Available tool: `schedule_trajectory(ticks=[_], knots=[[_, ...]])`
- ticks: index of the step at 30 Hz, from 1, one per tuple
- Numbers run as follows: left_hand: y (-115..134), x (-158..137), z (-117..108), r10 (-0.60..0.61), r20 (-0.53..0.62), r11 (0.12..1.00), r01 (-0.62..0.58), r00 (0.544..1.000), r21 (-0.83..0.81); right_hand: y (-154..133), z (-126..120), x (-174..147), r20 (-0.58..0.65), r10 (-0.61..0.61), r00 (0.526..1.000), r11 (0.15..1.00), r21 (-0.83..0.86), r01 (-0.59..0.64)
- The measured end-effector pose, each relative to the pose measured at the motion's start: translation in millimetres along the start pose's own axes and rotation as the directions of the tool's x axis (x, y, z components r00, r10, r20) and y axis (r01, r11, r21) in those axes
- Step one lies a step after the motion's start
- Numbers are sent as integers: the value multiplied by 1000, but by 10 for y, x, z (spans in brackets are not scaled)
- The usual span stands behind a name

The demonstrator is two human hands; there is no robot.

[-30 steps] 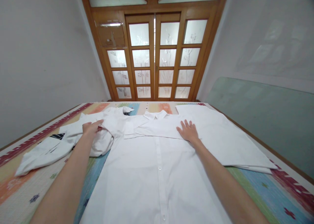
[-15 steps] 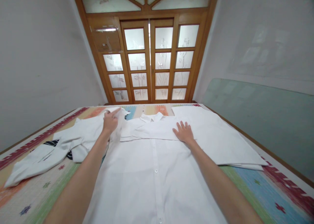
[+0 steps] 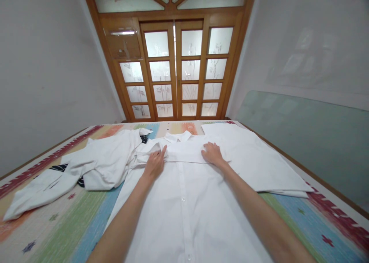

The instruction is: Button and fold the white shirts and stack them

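Note:
A white button-up shirt (image 3: 201,201) lies spread front side up, with its collar (image 3: 178,136) at the far end. One sleeve (image 3: 184,152) is laid flat across the chest. My left hand (image 3: 155,164) has its fingers closed on the other sleeve, at the shirt's left shoulder, where the cloth bunches; the index finger points away from me. On the right end of the crossed sleeve rests my right hand (image 3: 212,154), palm down, fingers stretched and slightly bent. It presses on the cloth without gripping it.
A crumpled white garment with dark striped parts (image 3: 100,159) lies to the left. Folded white cloth (image 3: 256,159) lies to the right, touching the shirt. Beneath everything is a striped patterned cover (image 3: 66,220). A pale green panel (image 3: 302,140) and wooden glazed doors (image 3: 177,75) stand beyond.
My left hand has moved right and slightly nearer, carrying the left sleeve from beside the crumpled garment inward over the shirt. My right hand stays put, its fingers drawn closer together.

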State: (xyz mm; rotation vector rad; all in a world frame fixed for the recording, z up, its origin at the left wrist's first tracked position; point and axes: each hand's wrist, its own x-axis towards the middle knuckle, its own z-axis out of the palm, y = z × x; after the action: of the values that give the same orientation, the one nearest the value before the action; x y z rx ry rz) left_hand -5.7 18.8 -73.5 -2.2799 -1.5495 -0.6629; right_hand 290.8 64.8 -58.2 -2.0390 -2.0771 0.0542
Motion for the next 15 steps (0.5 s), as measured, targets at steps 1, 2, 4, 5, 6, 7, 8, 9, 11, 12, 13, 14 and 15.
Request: schedule_trajectory(ticks=[1,2,4,5,6,7,8,9,11,12,13,14,15], knots=[[10,-19,27,15,-2,1000,-15,1000,-7,-65,-12,1,-11,-62,998,996,60,62],[12,-31,44,21,-8,1000,-21,1000,-19,-144,-23,-2,-26,-133,991,982,132,135],[4,-41,56,10,-30,999,-11,999,-41,-341,-44,-22,-80,-274,958,913,290,286],[-3,-42,53,7,-33,999,-8,999,-48,-457,-58,-37,-121,-327,937,863,366,349],[-9,-40,47,9,-26,999,-11,1000,-52,-580,-76,-51,-166,-373,913,804,433,407],[-14,-38,40,15,-12,999,-16,1000,-50,-709,-99,-63,-205,-396,895,749,492,444],[-19,-35,33,24,7,999,-23,1000,-44,-840,-127,-70,-236,-405,883,700,542,466],[-24,-33,30,35,25,999,-34,999,-34,-972,-159,-70,-261,-410,874,661,576,482],[-37,-29,41,64,56,998,-63,996,-16,-1231,-229,-56,-301,-430,851,625,581,521],[-46,-26,58,79,63,997,-78,995,-10,-1355,-261,-44,-316,-450,835,630,550,548],[-58,-23,83,93,63,996,-93,994,-6,-1475,-288,-32,-319,-481,817,646,500,576],[-72,-19,116,109,58,994,-109,992,-8,-1589,-308,-24,-303,-516,801,668,442,598],[-89,-13,154,126,50,992,-126,991,-14,-1698,-320,-20,-269,-555,787,691,378,617]])
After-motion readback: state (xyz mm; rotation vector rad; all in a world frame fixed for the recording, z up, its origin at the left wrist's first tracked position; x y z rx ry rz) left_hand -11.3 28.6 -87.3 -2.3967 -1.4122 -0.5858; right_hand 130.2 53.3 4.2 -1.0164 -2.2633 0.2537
